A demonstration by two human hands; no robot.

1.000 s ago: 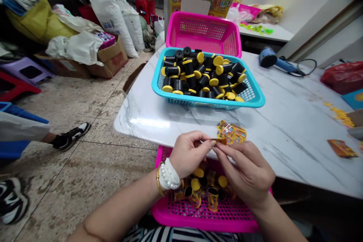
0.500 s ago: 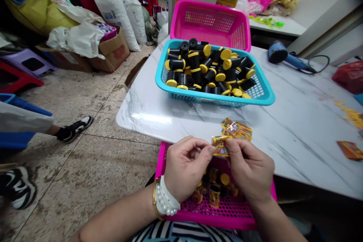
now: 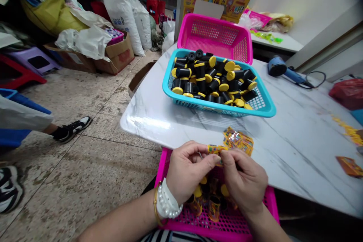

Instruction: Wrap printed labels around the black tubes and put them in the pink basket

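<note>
Between my two hands is a small printed yellow plastic sleeve [image 3: 214, 149]. My left hand [image 3: 185, 172], with white beads and a gold bangle at the wrist, is closed on its left side. My right hand [image 3: 246, 179] pinches the right end between thumb and fingers. Just behind my fingers, a small pile of similar sleeves [image 3: 242, 143] lies on the marble-patterned table [image 3: 153, 126]. Below my hands, a pink basket [image 3: 272, 204] holds several black containers in printed sleeves, one of them an upright container [image 3: 214, 208]; my hands partly hide them.
A turquoise basket [image 3: 221, 111] full of black containers with yellow lids [image 3: 200, 72] stands on the table before a second pink basket [image 3: 215, 30]. A blue heat gun [image 3: 286, 72] lies at right. Another person's shoe [image 3: 75, 126] is on the floor at left.
The sleeve was edge-on between my fingertips, then spread out and facing me; now it is tilted, with my left fingers behind or inside it. The containers in the turquoise basket look the same.
</note>
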